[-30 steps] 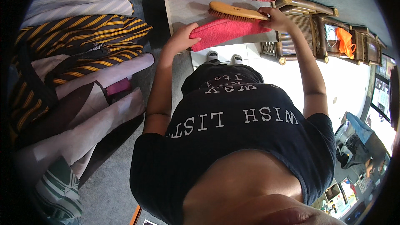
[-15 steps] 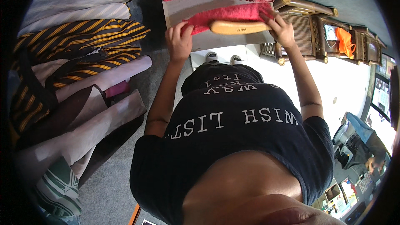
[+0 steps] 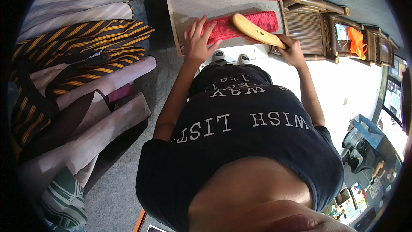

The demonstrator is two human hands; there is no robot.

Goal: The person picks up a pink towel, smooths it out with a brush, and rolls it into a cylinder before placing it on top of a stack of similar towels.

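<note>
Right hand (image 3: 292, 51): grip closed round wooden bristle brush (image 3: 256, 32), over folded red towel (image 3: 267, 19) on bench (image 3: 185, 9). Left hand (image 3: 198, 46): grip spread wide, holding nothing, at towel's left end.

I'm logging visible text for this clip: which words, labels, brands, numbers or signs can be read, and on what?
Wording isn't copied here, only placed:
Dark T-shirt: white lettering, upside down in the picture, the large line readable.
Wooden brush: small dark marking on its back, too small to read.
Papers at lower right: too small to read.
</note>
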